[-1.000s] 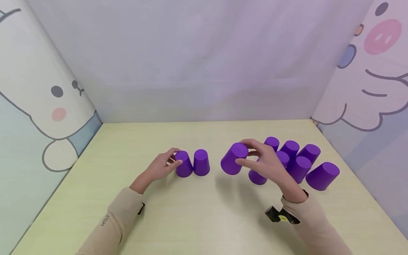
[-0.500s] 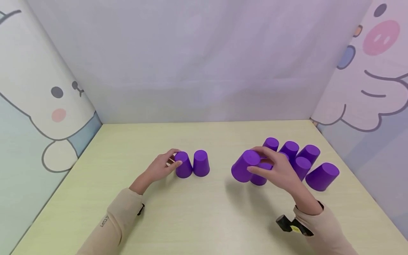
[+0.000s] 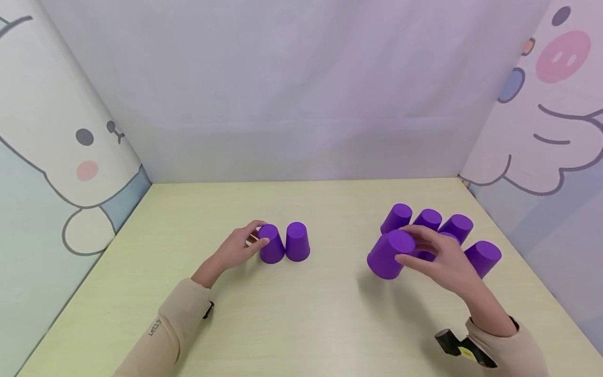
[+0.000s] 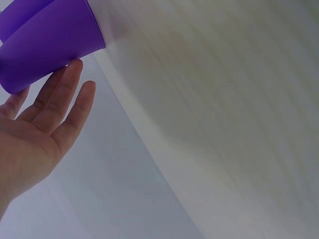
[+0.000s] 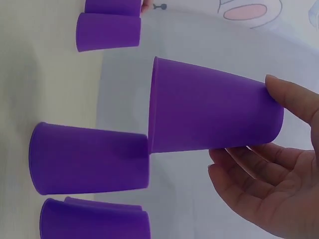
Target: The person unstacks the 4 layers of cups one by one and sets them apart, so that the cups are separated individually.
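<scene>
In the head view my left hand has thumb and fingers around an upside-down purple cup, standing on the table at centre left. A second purple cup stands inverted just to its right. My right hand holds another purple cup mouth down, thumb on one side and fingers on the other, near its base. This cup is raised: in the right wrist view its rim is level with the top of a standing cup. In the left wrist view the fingers lie along the cup's side.
A group of inverted purple cups stands at the right, including a back-left cup, a back-right cup and a front-right cup. Some are partly hidden by the right hand. A grey cloth wall rises behind the pale table.
My right hand has carried its raised cup to the right and towards me, over to the group of cups. The left hand and its two cups have stayed put.
</scene>
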`<state>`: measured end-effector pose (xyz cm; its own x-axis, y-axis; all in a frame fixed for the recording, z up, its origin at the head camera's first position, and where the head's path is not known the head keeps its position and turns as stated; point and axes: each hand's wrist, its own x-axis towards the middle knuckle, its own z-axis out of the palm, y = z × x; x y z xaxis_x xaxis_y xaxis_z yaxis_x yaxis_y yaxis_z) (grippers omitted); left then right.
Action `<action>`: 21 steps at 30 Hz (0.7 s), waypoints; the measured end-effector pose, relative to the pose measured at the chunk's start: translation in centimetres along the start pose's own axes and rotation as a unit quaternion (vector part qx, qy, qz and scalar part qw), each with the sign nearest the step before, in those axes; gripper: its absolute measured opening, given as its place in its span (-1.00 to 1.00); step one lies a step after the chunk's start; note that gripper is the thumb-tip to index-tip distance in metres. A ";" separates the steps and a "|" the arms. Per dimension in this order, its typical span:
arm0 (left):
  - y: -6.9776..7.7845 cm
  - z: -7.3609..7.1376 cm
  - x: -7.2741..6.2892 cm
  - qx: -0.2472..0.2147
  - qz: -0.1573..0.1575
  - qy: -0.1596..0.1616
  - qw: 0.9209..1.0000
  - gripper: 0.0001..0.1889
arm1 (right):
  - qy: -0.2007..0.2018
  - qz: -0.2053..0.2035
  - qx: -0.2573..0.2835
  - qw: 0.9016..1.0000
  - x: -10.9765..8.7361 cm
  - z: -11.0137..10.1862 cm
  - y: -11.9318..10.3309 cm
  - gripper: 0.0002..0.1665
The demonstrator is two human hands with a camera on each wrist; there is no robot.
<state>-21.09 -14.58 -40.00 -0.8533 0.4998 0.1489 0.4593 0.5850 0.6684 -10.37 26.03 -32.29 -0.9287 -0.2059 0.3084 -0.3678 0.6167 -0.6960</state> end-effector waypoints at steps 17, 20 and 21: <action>-0.2 0.1 -0.1 0.000 0.000 -0.002 1.000 -0.62 | 0.019 0.078 -0.001 0.997 -3.6 -4.3 3.2 -0.45; -0.1 0.0 -0.1 0.000 -0.001 -0.001 1.000 -0.61 | 0.026 0.085 -0.006 0.996 -4.0 -4.9 4.1 -0.47; -0.1 0.0 -0.1 0.000 -0.001 -0.001 1.000 -0.61 | 0.028 0.088 -0.008 0.996 -4.2 -5.1 4.4 -0.48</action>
<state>-21.05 -14.66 -40.05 -0.8534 0.5004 0.1463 0.4583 0.5863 0.6680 -7.87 33.45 -33.31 -0.9745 -0.0514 0.2185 -0.1985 0.6523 -0.7315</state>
